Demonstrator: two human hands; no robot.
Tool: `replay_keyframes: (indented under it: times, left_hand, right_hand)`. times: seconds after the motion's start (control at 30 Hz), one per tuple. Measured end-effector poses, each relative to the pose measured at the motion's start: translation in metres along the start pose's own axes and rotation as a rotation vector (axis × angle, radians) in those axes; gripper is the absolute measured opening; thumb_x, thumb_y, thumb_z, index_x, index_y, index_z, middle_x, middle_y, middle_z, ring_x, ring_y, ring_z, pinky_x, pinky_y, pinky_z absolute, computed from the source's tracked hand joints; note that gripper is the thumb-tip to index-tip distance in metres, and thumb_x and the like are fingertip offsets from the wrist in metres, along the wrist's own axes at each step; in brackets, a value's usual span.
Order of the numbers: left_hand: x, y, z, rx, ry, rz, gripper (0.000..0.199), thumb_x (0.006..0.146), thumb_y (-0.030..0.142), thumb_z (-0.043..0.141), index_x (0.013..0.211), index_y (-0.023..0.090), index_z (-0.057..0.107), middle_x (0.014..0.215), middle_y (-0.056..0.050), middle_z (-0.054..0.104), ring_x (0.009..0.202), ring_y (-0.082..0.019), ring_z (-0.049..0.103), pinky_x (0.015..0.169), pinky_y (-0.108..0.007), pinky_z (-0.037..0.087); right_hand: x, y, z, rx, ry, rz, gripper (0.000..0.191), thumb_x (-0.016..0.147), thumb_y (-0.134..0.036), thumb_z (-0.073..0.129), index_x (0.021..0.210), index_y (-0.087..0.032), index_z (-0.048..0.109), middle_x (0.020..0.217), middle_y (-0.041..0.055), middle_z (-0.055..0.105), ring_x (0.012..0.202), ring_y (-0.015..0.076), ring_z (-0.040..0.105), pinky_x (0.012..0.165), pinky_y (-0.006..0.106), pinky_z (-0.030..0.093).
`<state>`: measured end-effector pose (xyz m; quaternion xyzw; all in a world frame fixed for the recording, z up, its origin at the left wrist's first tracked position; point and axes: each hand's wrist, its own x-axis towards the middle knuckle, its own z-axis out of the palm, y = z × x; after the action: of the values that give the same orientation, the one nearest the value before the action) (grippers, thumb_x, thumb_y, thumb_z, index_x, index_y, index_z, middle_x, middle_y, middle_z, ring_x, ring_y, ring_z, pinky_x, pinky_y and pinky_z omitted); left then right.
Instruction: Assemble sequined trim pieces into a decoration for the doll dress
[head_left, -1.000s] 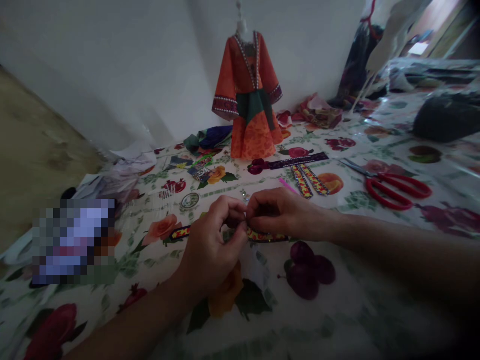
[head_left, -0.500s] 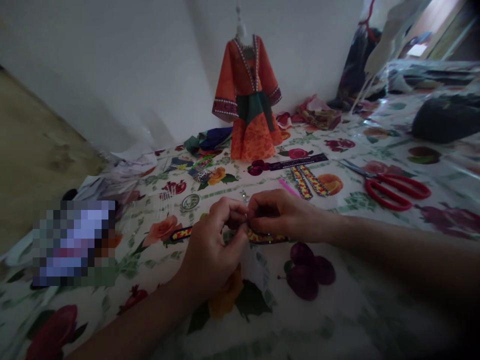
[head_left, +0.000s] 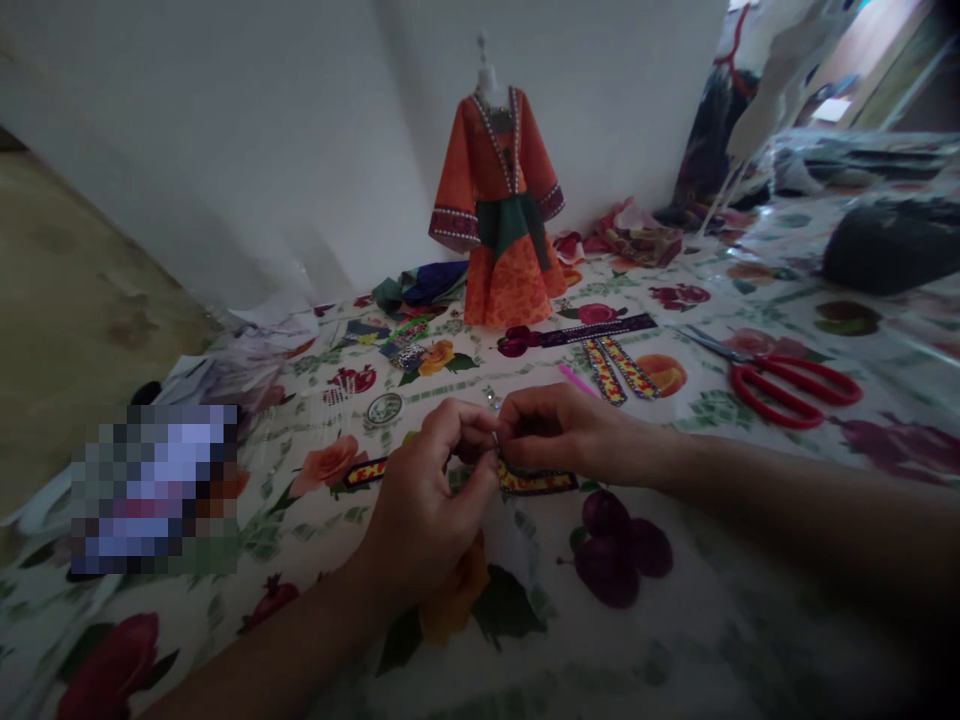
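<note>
My left hand (head_left: 431,500) and my right hand (head_left: 566,428) meet near the middle of the table, fingertips pinched and almost touching. What lies between the fingertips is too small and dark to make out. Beneath them is a yellow-and-red patterned trim strip (head_left: 541,483) with a dark edge; my left hand hides its middle. Just beyond the fingers is a small shiny bit (head_left: 490,396). Farther off lie two similar trim strips (head_left: 604,370), side by side, close to a pink stick (head_left: 576,378).
Red-handled scissors (head_left: 795,388) lie at right, near a dark purple beaded band (head_left: 600,330). A small orange-and-green dress (head_left: 499,200) stands against the wall. Fabric scraps (head_left: 427,285) and a round tin-like disc (head_left: 385,408) sit at left on the fruit-print tablecloth (head_left: 315,590).
The view has shifted slightly, so things sit a little lower in the picture. Both hands stay pinched together in nearly the same place, above the trim strip.
</note>
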<state>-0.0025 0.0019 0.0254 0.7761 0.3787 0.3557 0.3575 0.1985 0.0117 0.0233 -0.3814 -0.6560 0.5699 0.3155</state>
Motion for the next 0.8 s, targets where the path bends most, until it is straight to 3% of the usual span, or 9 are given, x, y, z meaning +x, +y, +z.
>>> replay_keyframes:
  times: [0.8]
  left_hand:
    - [0.0012,0.0019,0.0005,0.012,0.008,-0.027,0.023,0.089,0.009,0.056,0.104,0.026,0.057,0.09,0.003,0.062,0.082,-0.012,0.062,0.073,-0.025,0.048]
  right_hand:
    - [-0.001,-0.0002,0.0017,-0.01,0.016,-0.007,0.001,0.084,-0.02,0.064,0.084,-0.018,0.063,0.077,0.0003,0.062,0.072,0.0136,0.054,0.064,0.026,0.042]
